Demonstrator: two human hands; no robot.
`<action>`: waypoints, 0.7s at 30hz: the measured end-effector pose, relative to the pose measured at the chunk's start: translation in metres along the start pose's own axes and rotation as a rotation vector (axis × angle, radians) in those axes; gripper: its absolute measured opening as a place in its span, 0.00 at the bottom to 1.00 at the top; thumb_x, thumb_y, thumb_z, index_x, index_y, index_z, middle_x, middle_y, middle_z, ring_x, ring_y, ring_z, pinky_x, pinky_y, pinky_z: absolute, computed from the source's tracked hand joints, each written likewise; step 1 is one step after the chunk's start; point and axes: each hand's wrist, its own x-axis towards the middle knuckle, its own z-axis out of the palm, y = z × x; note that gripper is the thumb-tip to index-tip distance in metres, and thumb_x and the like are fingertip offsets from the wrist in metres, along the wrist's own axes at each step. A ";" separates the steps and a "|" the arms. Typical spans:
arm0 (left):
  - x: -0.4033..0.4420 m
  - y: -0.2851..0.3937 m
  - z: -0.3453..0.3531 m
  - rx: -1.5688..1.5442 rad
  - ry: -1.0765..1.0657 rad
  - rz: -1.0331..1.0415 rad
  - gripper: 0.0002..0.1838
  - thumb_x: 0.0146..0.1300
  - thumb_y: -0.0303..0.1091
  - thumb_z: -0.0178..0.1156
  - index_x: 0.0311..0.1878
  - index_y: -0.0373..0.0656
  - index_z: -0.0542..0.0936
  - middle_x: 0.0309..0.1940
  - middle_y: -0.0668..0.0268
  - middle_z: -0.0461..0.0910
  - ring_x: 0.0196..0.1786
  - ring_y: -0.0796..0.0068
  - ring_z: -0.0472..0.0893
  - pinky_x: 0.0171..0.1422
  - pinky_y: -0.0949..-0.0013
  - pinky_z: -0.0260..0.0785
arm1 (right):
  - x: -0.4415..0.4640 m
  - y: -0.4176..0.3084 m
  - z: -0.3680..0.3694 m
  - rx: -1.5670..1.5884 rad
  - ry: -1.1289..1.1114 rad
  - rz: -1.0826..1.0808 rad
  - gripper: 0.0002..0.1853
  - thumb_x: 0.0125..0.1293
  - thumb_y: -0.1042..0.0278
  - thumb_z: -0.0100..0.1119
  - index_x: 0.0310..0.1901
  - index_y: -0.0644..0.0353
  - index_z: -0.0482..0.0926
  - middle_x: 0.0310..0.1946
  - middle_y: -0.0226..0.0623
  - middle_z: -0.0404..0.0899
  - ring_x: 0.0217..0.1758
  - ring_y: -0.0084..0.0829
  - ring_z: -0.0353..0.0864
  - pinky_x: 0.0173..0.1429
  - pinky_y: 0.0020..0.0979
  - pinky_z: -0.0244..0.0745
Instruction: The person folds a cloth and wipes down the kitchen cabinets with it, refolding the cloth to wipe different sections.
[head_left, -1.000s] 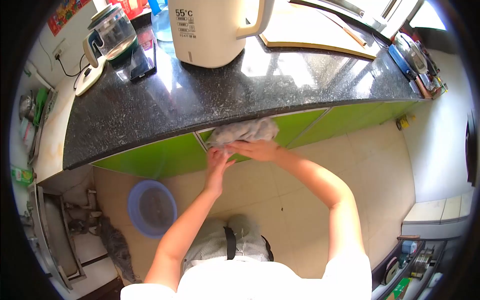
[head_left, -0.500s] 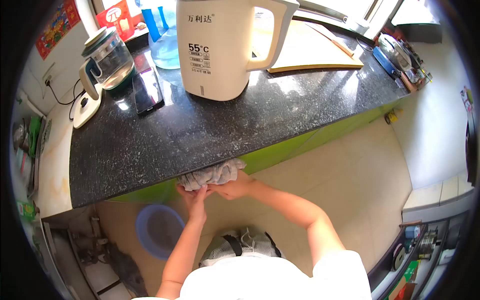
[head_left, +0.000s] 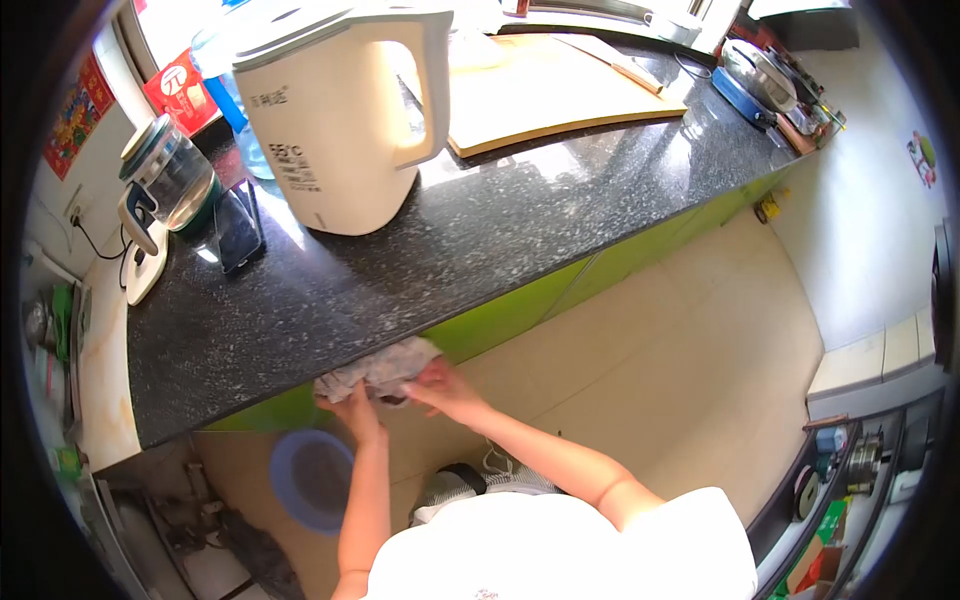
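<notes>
A crumpled greyish cloth (head_left: pixel 385 368) is at the counter's front edge, bunched between my two hands. My left hand (head_left: pixel 354 412) grips its lower left part, the fingers partly hidden under the folds. At the cloth's right end, my right hand (head_left: pixel 446 392) holds it with fingers bent and slightly blurred. Just beyond the hands runs the black speckled countertop (head_left: pixel 330 300), with green cabinet fronts (head_left: pixel 500 318) below.
A cream electric kettle (head_left: pixel 340 130) stands on the counter. To its left are a phone (head_left: pixel 238 228), a glass pot (head_left: pixel 172 180) and a blue water bottle (head_left: pixel 222 80). A cutting board (head_left: pixel 560 90) bears a knife (head_left: pixel 635 72). On the floor sits a blue basin (head_left: pixel 312 480).
Both hands and the cloth have moved left along the counter edge. The right hand's fingers have loosened and spread somewhat. My view has shifted to the right, so the kettle appears farther left.
</notes>
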 end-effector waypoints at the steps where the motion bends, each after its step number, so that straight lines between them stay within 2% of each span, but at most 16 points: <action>1: 0.011 -0.017 -0.011 0.058 -0.010 0.065 0.42 0.58 0.28 0.61 0.67 0.49 0.43 0.66 0.59 0.55 0.64 0.66 0.63 0.65 0.62 0.60 | 0.011 0.000 0.001 -0.014 -0.062 0.014 0.26 0.56 0.50 0.66 0.47 0.63 0.70 0.39 0.34 0.75 0.37 0.23 0.76 0.31 0.25 0.73; 4: -0.006 0.010 0.005 0.194 0.007 -0.050 0.35 0.64 0.38 0.54 0.67 0.55 0.45 0.66 0.66 0.56 0.63 0.64 0.64 0.60 0.55 0.63 | 0.032 -0.016 -0.003 -0.028 -0.229 0.013 0.25 0.57 0.48 0.64 0.45 0.60 0.71 0.33 0.30 0.76 0.31 0.20 0.76 0.25 0.22 0.70; 5: -0.001 0.004 0.000 0.282 0.027 -0.059 0.33 0.65 0.41 0.54 0.67 0.53 0.48 0.65 0.66 0.59 0.63 0.66 0.65 0.58 0.57 0.65 | 0.031 -0.026 -0.006 -0.015 -0.269 -0.007 0.25 0.56 0.47 0.64 0.44 0.59 0.72 0.31 0.28 0.76 0.28 0.19 0.76 0.24 0.21 0.69; 6: 0.004 -0.003 -0.004 0.278 0.012 -0.030 0.33 0.64 0.39 0.56 0.66 0.52 0.49 0.63 0.64 0.61 0.60 0.67 0.68 0.53 0.60 0.69 | 0.028 -0.034 -0.002 0.004 -0.317 -0.021 0.24 0.56 0.46 0.64 0.43 0.58 0.72 0.28 0.26 0.76 0.26 0.17 0.75 0.22 0.20 0.68; 7: 0.009 -0.006 -0.007 0.278 0.001 -0.004 0.34 0.63 0.37 0.57 0.66 0.51 0.49 0.60 0.62 0.63 0.57 0.67 0.71 0.49 0.63 0.73 | 0.024 -0.035 0.004 0.114 -0.240 -0.071 0.21 0.56 0.48 0.64 0.40 0.57 0.74 0.22 0.24 0.74 0.22 0.14 0.73 0.19 0.18 0.64; 8: 0.014 -0.009 -0.012 0.274 -0.009 0.022 0.34 0.62 0.35 0.59 0.65 0.50 0.49 0.57 0.60 0.66 0.54 0.67 0.74 0.44 0.66 0.77 | 0.025 -0.033 0.006 0.137 -0.241 -0.028 0.21 0.57 0.48 0.64 0.39 0.57 0.74 0.23 0.24 0.74 0.21 0.14 0.72 0.19 0.18 0.64; 10: 0.005 0.015 -0.009 0.400 -0.066 -0.047 0.31 0.61 0.36 0.60 0.63 0.46 0.56 0.53 0.60 0.70 0.47 0.69 0.78 0.35 0.69 0.77 | 0.030 -0.026 0.010 0.170 -0.228 0.056 0.20 0.57 0.48 0.64 0.38 0.57 0.75 0.23 0.24 0.75 0.20 0.14 0.72 0.19 0.18 0.65; 11: 0.004 0.025 -0.006 0.458 -0.103 -0.077 0.30 0.60 0.37 0.61 0.62 0.45 0.60 0.50 0.60 0.73 0.44 0.70 0.79 0.31 0.71 0.78 | 0.034 -0.024 0.008 0.182 -0.276 0.109 0.17 0.59 0.51 0.62 0.39 0.56 0.75 0.27 0.25 0.77 0.22 0.16 0.74 0.20 0.18 0.66; 14: 0.012 0.042 -0.015 0.684 -0.201 0.022 0.24 0.59 0.38 0.62 0.56 0.40 0.70 0.43 0.60 0.78 0.37 0.72 0.82 0.22 0.73 0.75 | 0.039 -0.018 0.014 0.481 -0.351 0.259 0.15 0.61 0.54 0.61 0.42 0.55 0.75 0.33 0.27 0.79 0.28 0.18 0.78 0.28 0.20 0.72; 15: 0.009 0.050 -0.011 0.689 -0.244 -0.005 0.23 0.58 0.39 0.62 0.54 0.37 0.72 0.39 0.58 0.79 0.36 0.72 0.82 0.19 0.73 0.75 | 0.041 -0.014 0.014 0.524 -0.356 0.335 0.14 0.62 0.57 0.60 0.45 0.55 0.75 0.38 0.29 0.79 0.36 0.20 0.80 0.39 0.24 0.75; 18: 0.017 0.033 -0.019 0.673 -0.261 0.062 0.20 0.59 0.36 0.60 0.52 0.36 0.72 0.35 0.58 0.79 0.32 0.71 0.83 0.20 0.73 0.75 | 0.040 -0.006 0.018 0.616 -0.314 0.318 0.14 0.63 0.59 0.59 0.46 0.54 0.75 0.42 0.29 0.79 0.42 0.22 0.79 0.45 0.26 0.75; 21: 0.017 0.017 -0.017 0.472 -0.235 0.118 0.20 0.60 0.34 0.60 0.54 0.37 0.71 0.41 0.61 0.78 0.33 0.73 0.81 0.21 0.76 0.75 | 0.036 -0.014 0.023 0.654 -0.251 0.262 0.13 0.63 0.61 0.58 0.48 0.55 0.74 0.42 0.28 0.79 0.42 0.23 0.79 0.45 0.26 0.75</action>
